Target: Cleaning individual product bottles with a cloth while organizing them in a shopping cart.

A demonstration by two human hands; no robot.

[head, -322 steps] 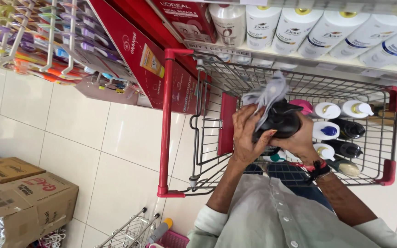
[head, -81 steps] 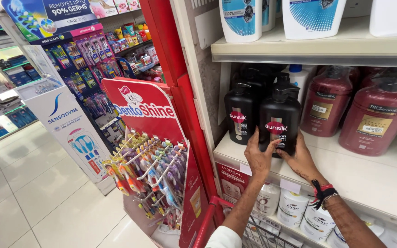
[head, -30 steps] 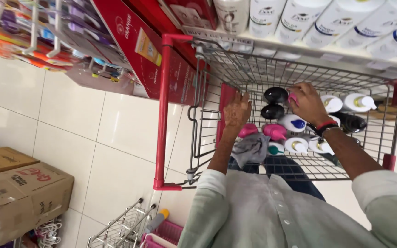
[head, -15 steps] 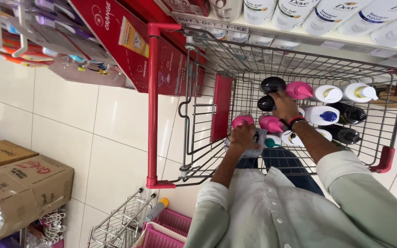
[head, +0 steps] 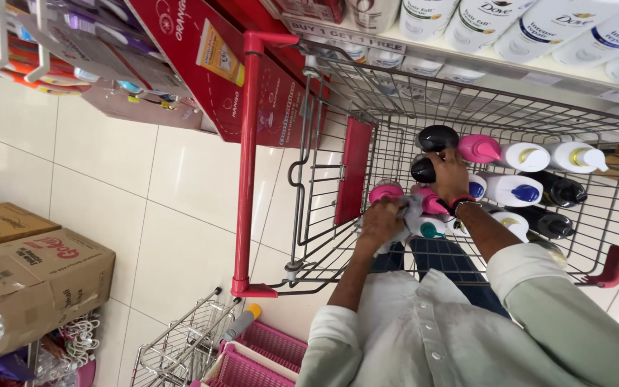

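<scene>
A red-framed wire shopping cart (head: 248, 165) holds several upright bottles seen from above: black, pink and white ones. My right hand (head: 450, 170), with a band at the wrist, is closed over the top of a black bottle (head: 423, 170) near the cart's middle. A second black bottle (head: 437, 137) stands just beyond it, next to a pink-capped bottle (head: 479, 148). My left hand (head: 383, 222) grips a grey cloth (head: 411, 210) down among the pink-capped bottles (head: 385, 191) at the near side of the cart.
White bottles (head: 535, 156) and dark bottles (head: 559, 190) fill the cart's right side. A shelf of white bottles (head: 467, 21) runs behind the cart, with a red display stand (head: 195, 50) to the left. Cardboard boxes (head: 37, 283) and pink baskets (head: 252, 355) sit on the tiled floor.
Both hands have sunk lower into the cart. My left hand with the cloth has moved in among the pink bottles, and my right hand has settled on a black bottle.
</scene>
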